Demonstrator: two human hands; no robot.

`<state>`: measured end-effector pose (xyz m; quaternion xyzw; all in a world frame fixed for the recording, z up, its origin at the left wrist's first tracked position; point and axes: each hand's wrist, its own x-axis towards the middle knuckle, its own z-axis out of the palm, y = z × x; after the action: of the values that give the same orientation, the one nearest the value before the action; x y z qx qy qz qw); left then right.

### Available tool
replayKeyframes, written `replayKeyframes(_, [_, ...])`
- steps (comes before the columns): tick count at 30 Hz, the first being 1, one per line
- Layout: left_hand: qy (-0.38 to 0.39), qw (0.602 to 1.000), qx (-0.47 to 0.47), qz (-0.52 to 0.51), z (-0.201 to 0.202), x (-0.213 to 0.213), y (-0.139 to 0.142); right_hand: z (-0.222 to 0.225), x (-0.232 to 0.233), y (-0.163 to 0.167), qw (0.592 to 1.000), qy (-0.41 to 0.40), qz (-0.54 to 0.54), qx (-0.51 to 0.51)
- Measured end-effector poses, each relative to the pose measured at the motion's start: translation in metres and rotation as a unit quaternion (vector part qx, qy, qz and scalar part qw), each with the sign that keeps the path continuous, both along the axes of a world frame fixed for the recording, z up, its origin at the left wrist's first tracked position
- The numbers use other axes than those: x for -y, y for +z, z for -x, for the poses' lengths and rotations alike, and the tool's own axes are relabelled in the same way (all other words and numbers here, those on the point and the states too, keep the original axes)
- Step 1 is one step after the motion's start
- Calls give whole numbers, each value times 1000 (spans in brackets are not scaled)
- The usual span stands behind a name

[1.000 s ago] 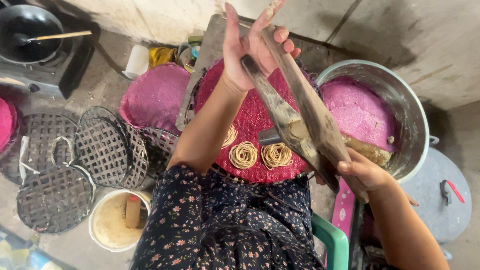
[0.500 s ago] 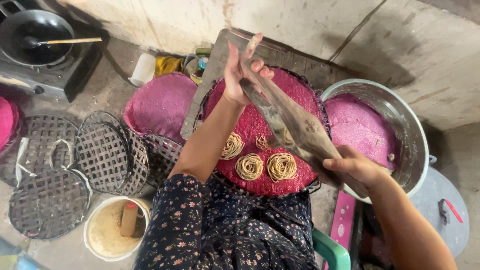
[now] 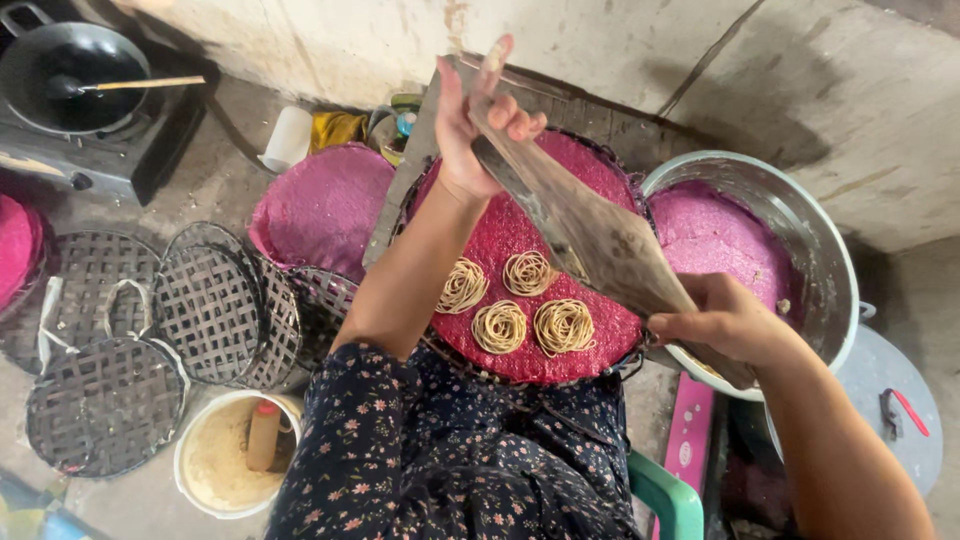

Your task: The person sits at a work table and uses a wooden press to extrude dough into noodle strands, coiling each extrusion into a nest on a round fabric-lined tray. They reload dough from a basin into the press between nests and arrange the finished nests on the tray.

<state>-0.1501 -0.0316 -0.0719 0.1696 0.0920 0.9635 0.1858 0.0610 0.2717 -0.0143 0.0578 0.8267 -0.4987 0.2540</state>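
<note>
Wooden press [image 3: 590, 230], perhaps dough-smeared, both hands gripping

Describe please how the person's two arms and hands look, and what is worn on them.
Both hands, left hand and right hand, are bare: no gloves, rings or watch visible. The forearms are uncovered too. Near the left elbow begins a dark navy sleeve with small pink and white flowers.

Four noodle coils [image 3: 515, 300] lay on the round tray [image 3: 500, 235] (a big pot [image 3: 800, 225] sat right, woven mats [image 3: 150, 330] left).

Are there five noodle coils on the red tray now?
No, only four noodle coils lie on the red tray.
</note>
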Motion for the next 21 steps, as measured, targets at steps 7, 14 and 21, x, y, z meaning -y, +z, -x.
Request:
replayKeyframes(7, [16, 999, -40, 4, 3, 32, 9, 4, 20, -17, 998, 43, 54, -1])
replayKeyframes(14, [-47, 997, -52, -32, -28, 0, -14, -23, -11, -17, 997, 50, 52, -8])
replayKeyframes(21, [-177, 815, -117, 539, -37, -75, -86, -31, -21, -22, 999, 10, 27, -22])
